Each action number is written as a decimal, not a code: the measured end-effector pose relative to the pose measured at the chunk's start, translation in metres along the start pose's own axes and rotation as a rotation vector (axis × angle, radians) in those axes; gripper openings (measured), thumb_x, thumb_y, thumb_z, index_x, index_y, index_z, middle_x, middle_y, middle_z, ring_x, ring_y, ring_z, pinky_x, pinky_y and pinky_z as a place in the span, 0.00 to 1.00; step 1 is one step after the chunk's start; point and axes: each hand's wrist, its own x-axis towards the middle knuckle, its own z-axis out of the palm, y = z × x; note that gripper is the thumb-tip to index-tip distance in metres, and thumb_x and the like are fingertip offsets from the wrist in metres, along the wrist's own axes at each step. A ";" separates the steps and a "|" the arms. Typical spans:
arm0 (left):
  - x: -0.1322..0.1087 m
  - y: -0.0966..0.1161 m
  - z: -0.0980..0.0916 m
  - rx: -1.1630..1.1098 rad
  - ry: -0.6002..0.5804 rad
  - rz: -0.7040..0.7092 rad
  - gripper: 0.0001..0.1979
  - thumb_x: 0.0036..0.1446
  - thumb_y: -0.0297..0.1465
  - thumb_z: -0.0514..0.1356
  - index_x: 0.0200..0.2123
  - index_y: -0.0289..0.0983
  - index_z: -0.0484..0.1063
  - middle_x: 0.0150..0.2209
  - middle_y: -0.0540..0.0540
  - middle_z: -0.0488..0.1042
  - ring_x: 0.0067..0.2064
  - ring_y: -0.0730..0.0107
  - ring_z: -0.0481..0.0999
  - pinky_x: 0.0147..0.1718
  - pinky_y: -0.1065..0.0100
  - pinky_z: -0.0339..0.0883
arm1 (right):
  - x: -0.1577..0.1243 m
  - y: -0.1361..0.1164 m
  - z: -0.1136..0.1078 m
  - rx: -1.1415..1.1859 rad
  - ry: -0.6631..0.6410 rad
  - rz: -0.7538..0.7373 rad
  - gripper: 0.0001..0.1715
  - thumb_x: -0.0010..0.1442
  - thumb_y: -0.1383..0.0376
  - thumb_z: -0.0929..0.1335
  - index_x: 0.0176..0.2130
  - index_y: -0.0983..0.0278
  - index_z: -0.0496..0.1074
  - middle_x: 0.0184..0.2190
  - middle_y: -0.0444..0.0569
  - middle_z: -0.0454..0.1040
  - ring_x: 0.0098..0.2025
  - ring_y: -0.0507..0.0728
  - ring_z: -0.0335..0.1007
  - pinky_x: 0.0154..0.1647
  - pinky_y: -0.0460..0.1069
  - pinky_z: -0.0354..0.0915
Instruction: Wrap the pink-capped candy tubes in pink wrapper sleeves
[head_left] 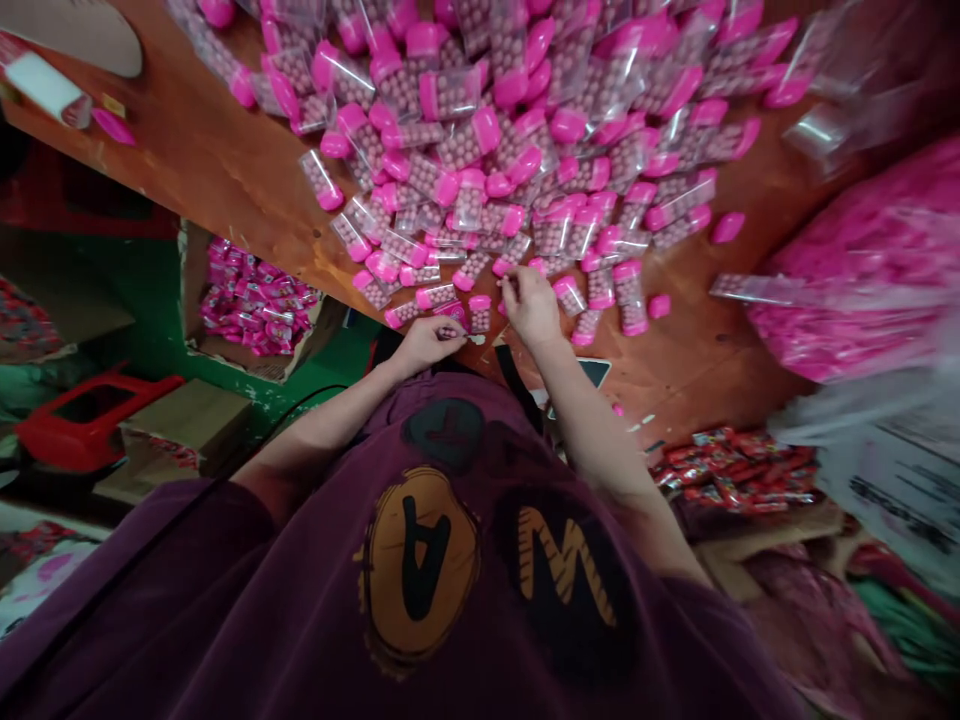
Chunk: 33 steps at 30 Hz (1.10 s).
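- Tubes (469,145): lay heaped across the desk (675,355).
- Box (247,362): stood left of the desk, packets (255,298) inside.
- Bag (862,260): sat right of the tubes.
- Sachets (739,472): lay nearer than the bag.

A heap of small clear jars (450,92) with pink lids, filled with pale pinkish beads, covers much of an orange-brown tabletop (690,330). At the heap's near edge, the left hand (427,343) has a small beaded item (448,332) in its grip. Along that same edge of the heap, farther right, the right hand (531,303) curls its fingers close to the jars; whether it holds one is unclear. Right of the heap sits a bag of pink pieces (847,280). Left of the heap and lower, a cardboard box (306,350) contains pink packets (255,300).
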 end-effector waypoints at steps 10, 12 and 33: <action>0.020 0.026 0.000 -0.056 0.119 0.040 0.03 0.48 0.28 0.69 0.29 0.38 0.81 0.31 0.48 0.82 0.34 0.66 0.80 0.37 0.65 0.76 | -0.013 -0.025 0.009 -0.233 -0.029 0.015 0.19 0.75 0.66 0.58 0.48 0.66 0.76 0.46 0.61 0.79 0.49 0.65 0.70 0.55 0.59 0.62; 0.023 0.032 -0.003 -0.080 0.116 0.043 0.04 0.47 0.28 0.70 0.29 0.38 0.81 0.29 0.49 0.81 0.32 0.68 0.78 0.36 0.65 0.75 | -0.010 -0.032 0.011 -0.302 -0.066 0.010 0.20 0.74 0.68 0.58 0.48 0.66 0.77 0.47 0.62 0.79 0.49 0.66 0.68 0.55 0.59 0.61; 0.046 0.069 -0.051 -0.275 0.016 -0.066 0.17 0.64 0.44 0.60 0.28 0.40 0.68 0.26 0.47 0.76 0.20 0.74 0.67 0.16 0.71 0.51 | 0.013 -0.032 0.014 -0.275 0.101 0.124 0.24 0.72 0.69 0.57 0.50 0.69 0.79 0.48 0.70 0.79 0.48 0.71 0.71 0.54 0.65 0.64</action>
